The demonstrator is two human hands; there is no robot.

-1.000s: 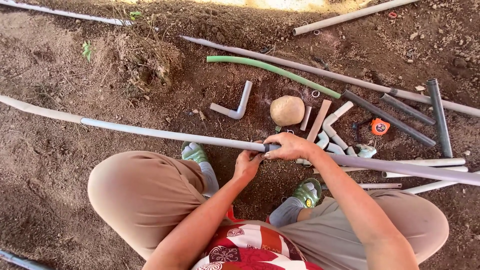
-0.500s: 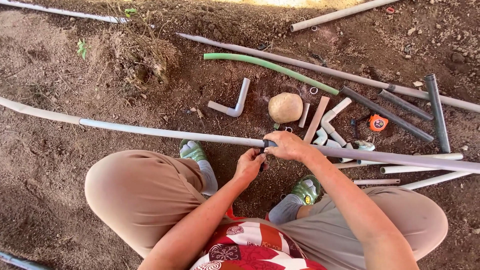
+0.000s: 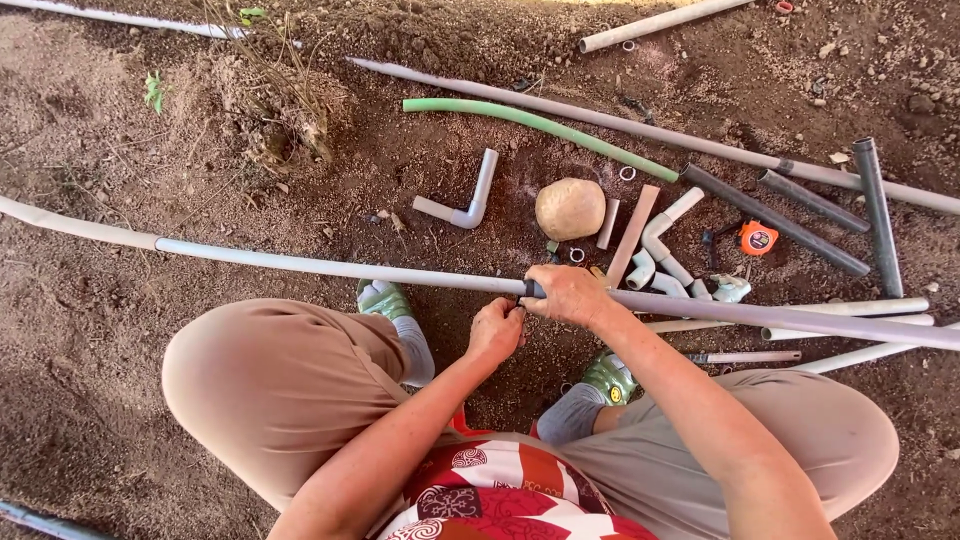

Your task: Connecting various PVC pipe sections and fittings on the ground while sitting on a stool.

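Bare brown soil floor (image 3: pixel 120 400). Right hand (image 3: pixel 566 295) closed around long grey plastic pipe (image 3: pixel 330 267) at its joint; left hand (image 3: pixel 497 330) curled beneath, grip unclear. Probably light, whippy, smooth; best held near the joint.

Outdoor setting from what I see: bare brown dirt ground (image 3: pixel 120 400), loose and clumpy, no walls or furniture. Dry weed clump (image 3: pixel 285 110) on a mound toward the top left corner. Bright sunlight along the top edge; the rest lies in even shade.
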